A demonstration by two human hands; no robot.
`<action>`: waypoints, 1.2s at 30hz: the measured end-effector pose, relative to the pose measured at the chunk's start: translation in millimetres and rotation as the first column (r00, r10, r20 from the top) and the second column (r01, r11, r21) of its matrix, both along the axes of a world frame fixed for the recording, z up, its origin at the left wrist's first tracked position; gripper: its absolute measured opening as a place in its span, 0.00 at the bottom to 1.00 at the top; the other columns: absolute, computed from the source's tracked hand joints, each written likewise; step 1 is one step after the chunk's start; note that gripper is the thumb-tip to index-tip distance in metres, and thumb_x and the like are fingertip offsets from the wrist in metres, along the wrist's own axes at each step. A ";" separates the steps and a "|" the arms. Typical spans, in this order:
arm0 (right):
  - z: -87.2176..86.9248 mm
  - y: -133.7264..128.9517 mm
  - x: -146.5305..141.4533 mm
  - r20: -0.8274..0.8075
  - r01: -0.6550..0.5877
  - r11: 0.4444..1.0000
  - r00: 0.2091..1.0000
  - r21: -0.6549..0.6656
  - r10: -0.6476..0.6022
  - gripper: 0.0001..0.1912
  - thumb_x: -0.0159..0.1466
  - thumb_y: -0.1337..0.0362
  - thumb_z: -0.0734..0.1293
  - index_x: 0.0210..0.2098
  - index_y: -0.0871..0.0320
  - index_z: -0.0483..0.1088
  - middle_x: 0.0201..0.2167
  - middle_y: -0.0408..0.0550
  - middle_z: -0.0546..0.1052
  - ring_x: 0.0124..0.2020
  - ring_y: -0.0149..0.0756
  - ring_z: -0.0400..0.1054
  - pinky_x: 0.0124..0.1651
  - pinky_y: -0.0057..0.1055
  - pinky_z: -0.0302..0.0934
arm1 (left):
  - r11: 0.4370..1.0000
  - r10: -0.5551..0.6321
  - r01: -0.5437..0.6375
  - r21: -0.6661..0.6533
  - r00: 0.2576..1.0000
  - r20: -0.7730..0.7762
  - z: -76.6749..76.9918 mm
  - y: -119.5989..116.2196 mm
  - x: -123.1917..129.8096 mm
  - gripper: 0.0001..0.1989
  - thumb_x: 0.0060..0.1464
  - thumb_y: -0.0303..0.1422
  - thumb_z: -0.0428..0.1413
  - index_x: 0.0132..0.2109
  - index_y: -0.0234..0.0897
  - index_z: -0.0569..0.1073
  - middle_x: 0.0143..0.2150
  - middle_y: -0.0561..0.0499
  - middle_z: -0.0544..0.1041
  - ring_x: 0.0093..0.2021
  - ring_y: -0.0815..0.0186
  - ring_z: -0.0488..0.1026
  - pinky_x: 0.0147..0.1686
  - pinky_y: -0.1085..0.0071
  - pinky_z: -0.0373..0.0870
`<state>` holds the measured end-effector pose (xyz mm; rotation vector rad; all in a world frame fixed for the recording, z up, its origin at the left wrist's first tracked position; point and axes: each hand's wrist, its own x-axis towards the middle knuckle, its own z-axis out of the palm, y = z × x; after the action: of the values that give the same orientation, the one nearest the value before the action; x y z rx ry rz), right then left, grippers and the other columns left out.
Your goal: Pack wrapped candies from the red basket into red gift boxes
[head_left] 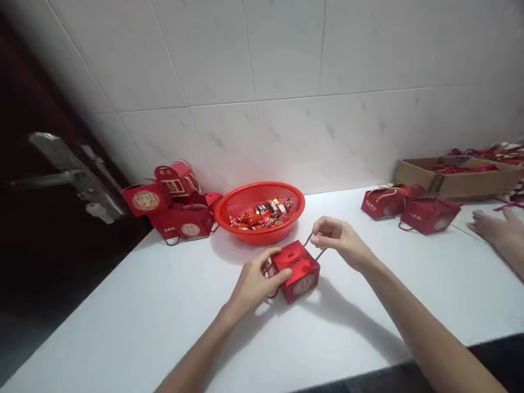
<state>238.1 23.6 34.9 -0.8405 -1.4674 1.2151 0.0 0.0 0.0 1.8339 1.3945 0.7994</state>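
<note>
A small red gift box with a gold round emblem on its side sits on the white table, its top flaps folded down. My left hand grips the box at its left side, thumb on the top and fingers behind. Another cord loop shows by that hand, partly hidden under it. My right hand pinches the dark red cord handle at the box's right side and holds it up. Just behind the box stands a red plastic basket with wrapped candies in it.
Several red gift boxes are piled at the back left, near a dark door with a metal handle. Two more red boxes stand at the right. Behind them is a cardboard box of red items. Another person's hand reaches in at the right edge.
</note>
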 end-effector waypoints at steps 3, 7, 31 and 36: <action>16.6 -4.6 -5.9 0.038 -0.098 0.995 0.995 0.008 0.097 0.16 0.55 0.56 0.77 0.36 0.57 0.71 0.28 0.42 0.73 0.29 0.29 0.66 0.31 0.28 0.61 | 0.999 0.027 -0.027 0.038 1.000 -0.001 1.3 -2.3 1.9 0.31 0.50 0.48 0.62 0.58 0.37 0.74 0.29 0.55 0.72 0.31 0.64 0.68 0.32 0.70 0.63; 19.1 -6.1 -18.3 0.124 -0.195 0.981 0.973 -0.008 0.194 0.15 0.56 0.55 0.76 0.36 0.58 0.72 0.31 0.43 0.75 0.30 0.30 0.68 0.33 0.29 0.64 | 0.999 -0.010 0.014 -0.029 0.987 0.161 4.6 -2.2 0.1 0.31 0.48 0.47 0.64 0.56 0.35 0.75 0.25 0.58 0.67 0.27 0.68 0.64 0.28 0.72 0.59; 13.2 -14.8 -69.6 0.017 -0.195 0.980 0.980 -0.046 0.196 0.19 0.56 0.62 0.75 0.43 0.54 0.66 0.33 0.45 0.81 0.36 0.38 0.78 0.38 0.34 0.71 | 0.794 -0.116 -0.014 0.608 0.978 0.174 9.2 -10.9 2.2 0.27 0.62 0.30 0.57 0.66 0.44 0.66 0.52 0.45 0.80 0.52 0.58 0.78 0.52 0.62 0.75; 15.2 -11.3 -65.0 0.021 -0.020 0.999 1.000 0.051 0.019 0.13 0.58 0.62 0.72 0.41 0.56 0.71 0.25 0.41 0.77 0.28 0.35 0.75 0.36 0.34 0.69 | 0.785 -0.108 -0.016 0.619 0.981 0.161 6.1 -11.1 0.9 0.32 0.59 0.32 0.61 0.68 0.46 0.62 0.54 0.46 0.78 0.52 0.59 0.77 0.53 0.61 0.76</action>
<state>173.1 12.3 50.1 -0.8079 -1.5203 1.1821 0.9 -11.1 6.1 2.1832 1.0175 1.5016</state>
